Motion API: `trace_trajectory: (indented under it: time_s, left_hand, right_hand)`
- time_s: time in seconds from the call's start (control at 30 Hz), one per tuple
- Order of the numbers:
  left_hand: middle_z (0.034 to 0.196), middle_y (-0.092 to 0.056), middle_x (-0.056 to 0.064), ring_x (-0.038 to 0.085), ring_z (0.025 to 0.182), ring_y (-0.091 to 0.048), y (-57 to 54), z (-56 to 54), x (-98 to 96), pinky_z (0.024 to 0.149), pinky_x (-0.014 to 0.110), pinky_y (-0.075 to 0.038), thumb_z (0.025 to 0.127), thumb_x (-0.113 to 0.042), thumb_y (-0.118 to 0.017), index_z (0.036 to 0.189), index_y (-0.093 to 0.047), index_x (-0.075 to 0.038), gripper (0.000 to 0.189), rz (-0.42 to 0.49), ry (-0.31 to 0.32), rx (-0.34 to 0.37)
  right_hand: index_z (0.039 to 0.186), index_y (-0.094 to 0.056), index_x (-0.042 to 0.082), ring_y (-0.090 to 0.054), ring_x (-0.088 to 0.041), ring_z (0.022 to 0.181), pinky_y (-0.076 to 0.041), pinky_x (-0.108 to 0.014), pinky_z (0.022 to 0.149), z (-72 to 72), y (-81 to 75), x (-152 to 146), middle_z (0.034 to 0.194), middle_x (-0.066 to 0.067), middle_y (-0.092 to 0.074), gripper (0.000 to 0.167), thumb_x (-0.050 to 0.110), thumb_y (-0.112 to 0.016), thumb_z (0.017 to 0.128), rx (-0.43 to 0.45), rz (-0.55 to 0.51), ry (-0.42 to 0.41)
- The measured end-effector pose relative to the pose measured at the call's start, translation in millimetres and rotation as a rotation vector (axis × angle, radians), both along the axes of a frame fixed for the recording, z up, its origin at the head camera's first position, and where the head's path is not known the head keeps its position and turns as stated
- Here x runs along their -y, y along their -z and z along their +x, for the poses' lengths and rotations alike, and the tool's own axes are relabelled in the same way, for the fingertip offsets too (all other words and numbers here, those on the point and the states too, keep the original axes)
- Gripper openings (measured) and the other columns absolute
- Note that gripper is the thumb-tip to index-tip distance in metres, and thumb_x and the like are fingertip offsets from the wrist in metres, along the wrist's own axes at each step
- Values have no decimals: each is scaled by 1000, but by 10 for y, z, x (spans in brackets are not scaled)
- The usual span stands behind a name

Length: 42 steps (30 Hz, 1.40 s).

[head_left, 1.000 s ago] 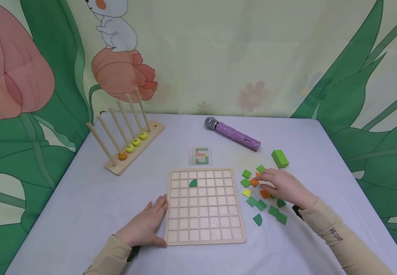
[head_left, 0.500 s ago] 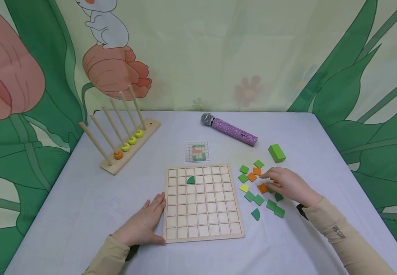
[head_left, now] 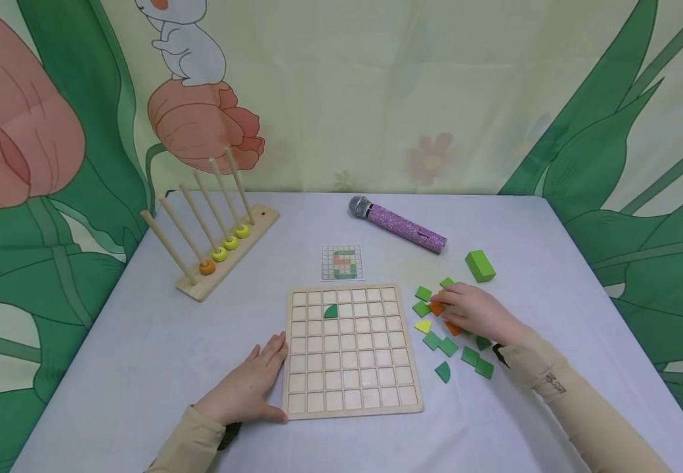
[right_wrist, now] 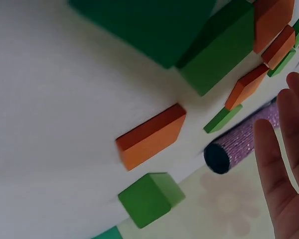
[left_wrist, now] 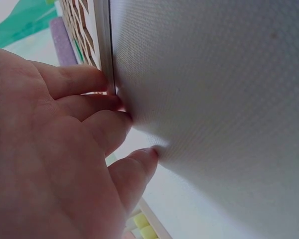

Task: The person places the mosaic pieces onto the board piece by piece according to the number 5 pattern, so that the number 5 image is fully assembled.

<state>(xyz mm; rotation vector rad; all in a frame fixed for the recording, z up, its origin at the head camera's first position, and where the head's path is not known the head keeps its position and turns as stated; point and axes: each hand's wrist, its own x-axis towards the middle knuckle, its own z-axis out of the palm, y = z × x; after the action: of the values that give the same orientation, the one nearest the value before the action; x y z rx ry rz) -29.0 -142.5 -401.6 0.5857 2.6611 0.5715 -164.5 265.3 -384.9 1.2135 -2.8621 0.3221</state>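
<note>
A square wooden grid board (head_left: 347, 416) lies on the table with one dark green quarter-round tile (head_left: 331, 311) in a cell of its second row. My left hand (head_left: 247, 387) rests flat at its left side; in the left wrist view the fingers (left_wrist: 79, 82) meet the board's edge. Over the loose tiles at the right hovers my right hand (head_left: 480, 312), its fingertips by an orange tile (head_left: 436, 309). Whether they touch it I cannot tell. In the right wrist view its fingers (right_wrist: 271, 164) are extended and nothing is seen in them. The palm partly hides several tiles.
Around the right hand lie green tiles (head_left: 469, 355) and one yellow tile (head_left: 422, 326). Behind them stands a green block (head_left: 480, 266). A pattern card (head_left: 342, 263), a purple microphone (head_left: 406, 226) and a wooden peg stand with beads (head_left: 223, 263) sit farther back.
My right hand drew back slightly to the right, then came left again over the orange tiles, covering part of them. The left hand stays at the board. The head view shifts a little.
</note>
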Motion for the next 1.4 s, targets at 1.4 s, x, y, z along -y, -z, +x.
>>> trace_trajectory:
  time_s: [1.4]
  left_hand:
    - [151,-17,24,35,139,-19,32,2,15,112,53,-19,57,-41,-84,140,-27,11,113,6,6,-23]
  right_hand:
    - [98,-69,5,-57,-13,80,-52,-31,74,-186,53,260,89,0,-60,24,15,-74,76,126,98,6]
